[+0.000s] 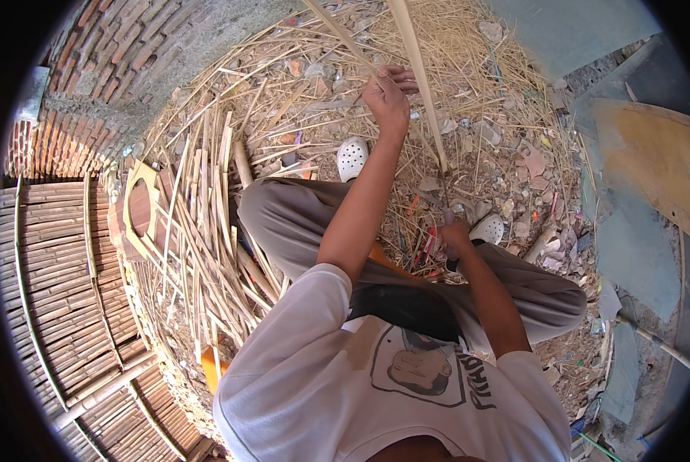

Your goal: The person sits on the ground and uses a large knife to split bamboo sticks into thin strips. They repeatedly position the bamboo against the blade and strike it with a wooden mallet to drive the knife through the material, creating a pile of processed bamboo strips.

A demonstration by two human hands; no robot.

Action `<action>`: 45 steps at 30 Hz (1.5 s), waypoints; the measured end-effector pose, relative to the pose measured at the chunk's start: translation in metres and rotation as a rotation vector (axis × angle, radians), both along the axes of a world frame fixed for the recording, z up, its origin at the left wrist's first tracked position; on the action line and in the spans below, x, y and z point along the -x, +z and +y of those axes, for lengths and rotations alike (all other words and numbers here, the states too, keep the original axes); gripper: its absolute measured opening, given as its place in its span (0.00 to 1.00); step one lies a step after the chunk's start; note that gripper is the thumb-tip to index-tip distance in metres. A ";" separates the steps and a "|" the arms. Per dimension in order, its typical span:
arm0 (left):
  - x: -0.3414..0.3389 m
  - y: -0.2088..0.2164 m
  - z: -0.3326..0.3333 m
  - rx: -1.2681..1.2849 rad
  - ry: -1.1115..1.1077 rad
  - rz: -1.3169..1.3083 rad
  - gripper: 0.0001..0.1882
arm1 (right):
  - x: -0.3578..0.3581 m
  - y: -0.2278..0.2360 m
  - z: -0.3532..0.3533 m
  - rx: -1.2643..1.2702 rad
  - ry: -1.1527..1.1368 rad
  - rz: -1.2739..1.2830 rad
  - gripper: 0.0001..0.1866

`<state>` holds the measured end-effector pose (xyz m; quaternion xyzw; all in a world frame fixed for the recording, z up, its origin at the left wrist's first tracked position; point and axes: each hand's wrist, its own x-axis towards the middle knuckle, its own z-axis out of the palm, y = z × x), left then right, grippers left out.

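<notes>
My left hand (389, 94) is raised ahead of me, its fingers closed around the lower part of a thin bamboo strip (339, 35) that runs up out of the picture. Just right of that hand, a wider pale bamboo strip (420, 73) slants down from the top edge. Lower down, my right hand (454, 236) grips the handle of a narrow-bladed knife (447, 199). The blade points up to the wide strip's lower end; whether they touch is hard to tell. A red-handled tool (427, 248) lies beside the right hand, partly hidden.
A pile of split bamboo strips (202, 231) lies left of my knee, near a yellow-rimmed wooden piece (139, 208). White clogs (352, 158) are on my feet. Straw and rubble cover the ground. Grey sheets (637, 246) lie right; a brick wall (102, 46) and bamboo slats (68, 285) stand left.
</notes>
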<state>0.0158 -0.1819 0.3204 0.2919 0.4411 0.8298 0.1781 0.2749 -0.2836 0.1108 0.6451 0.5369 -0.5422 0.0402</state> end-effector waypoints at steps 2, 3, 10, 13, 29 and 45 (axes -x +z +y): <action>0.011 0.005 0.016 -0.015 -0.048 -0.031 0.27 | -0.007 -0.004 0.013 0.144 -0.041 0.084 0.07; 0.018 0.006 0.023 -0.011 -0.046 -0.013 0.27 | -0.014 -0.006 0.015 0.356 -0.179 0.307 0.06; 0.054 -0.010 0.019 0.014 -0.105 -0.110 0.27 | 0.004 0.012 0.012 0.463 -0.275 0.453 0.11; 0.060 -0.010 0.012 0.025 -0.063 -0.136 0.28 | -0.010 -0.002 0.025 0.714 -0.410 0.619 0.08; 0.028 0.006 0.020 0.093 -0.159 -0.042 0.28 | 0.020 0.078 0.028 -0.442 0.150 0.061 0.17; 0.022 0.031 0.045 0.068 -0.206 0.002 0.29 | -0.058 -0.067 0.000 0.625 -0.294 0.484 0.03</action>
